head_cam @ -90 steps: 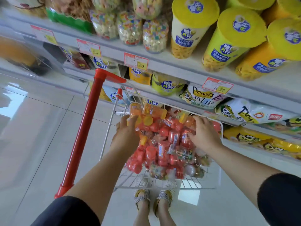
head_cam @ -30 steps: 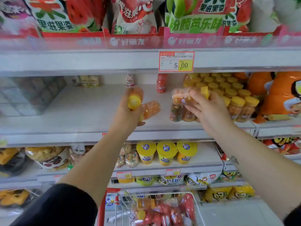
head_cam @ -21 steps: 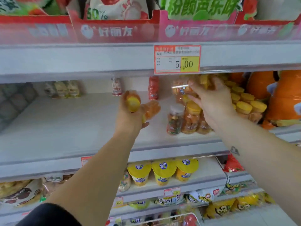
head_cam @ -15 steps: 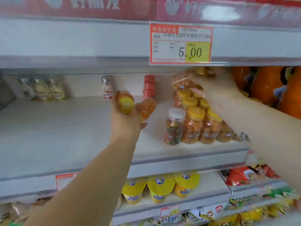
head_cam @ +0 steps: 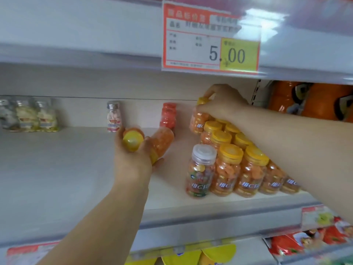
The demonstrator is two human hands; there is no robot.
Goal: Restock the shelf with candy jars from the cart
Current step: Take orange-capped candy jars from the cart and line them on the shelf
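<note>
Your right hand (head_cam: pixel 221 104) had its fingers closed on a candy jar (head_cam: pixel 198 119) behind the standing jars (head_cam: pixel 238 165); your left hand (head_cam: pixel 133 159) gripped two jars (head_cam: pixel 152 142) above the shelf (head_cam: pixel 57 178), unplaced.

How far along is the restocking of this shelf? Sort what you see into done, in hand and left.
Done: a block of yellow-lidded jars already stands on the shelf, with a clear-lidded jar beside it. In hand: the right hand sets an orange jar at the back of the block; the left hand holds two more jars. Left: those two jars, and much bare shelf.
</note>
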